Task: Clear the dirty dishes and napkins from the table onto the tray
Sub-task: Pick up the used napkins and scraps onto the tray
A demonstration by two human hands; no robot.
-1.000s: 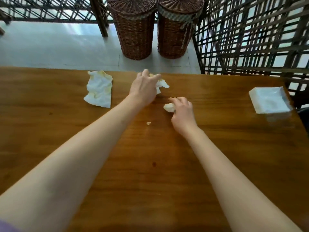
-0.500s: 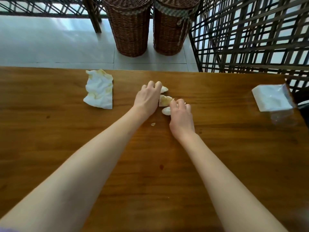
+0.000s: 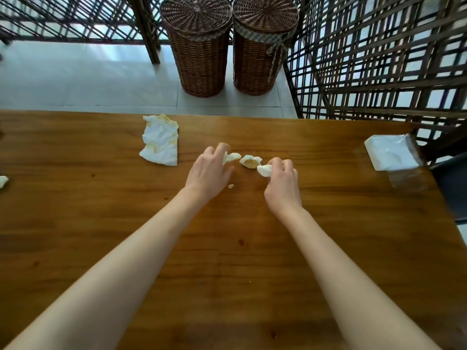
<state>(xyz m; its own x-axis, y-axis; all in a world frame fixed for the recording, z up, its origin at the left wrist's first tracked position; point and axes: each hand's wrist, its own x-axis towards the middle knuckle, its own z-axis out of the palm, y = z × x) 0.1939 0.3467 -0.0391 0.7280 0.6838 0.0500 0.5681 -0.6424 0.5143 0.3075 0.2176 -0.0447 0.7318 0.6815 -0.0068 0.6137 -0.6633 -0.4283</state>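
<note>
Three small crumpled napkin scraps lie in a row mid-table. My left hand (image 3: 211,170) pinches the left white scrap (image 3: 232,157) with curled fingers. The middle scrap (image 3: 250,161), stained yellow-brown, lies free on the wooden table (image 3: 227,248) between my hands. My right hand (image 3: 281,181) pinches the right white scrap (image 3: 264,170). A larger stained white napkin (image 3: 160,144) lies flat to the left near the far edge. A tiny crumb (image 3: 230,186) sits by my left thumb. No tray or dishes are in view.
A clear-wrapped pack of white napkins (image 3: 390,152) sits at the table's right edge. Another napkin scrap (image 3: 3,181) shows at the far left edge. Two lidded wicker baskets (image 3: 199,46) stand on the floor beyond the table, beside a wooden lattice screen (image 3: 379,59).
My left hand drew back toward me from the far scrap and now holds a white piece; the stained middle scrap is uncovered between my hands. My right hand kept its scrap.
</note>
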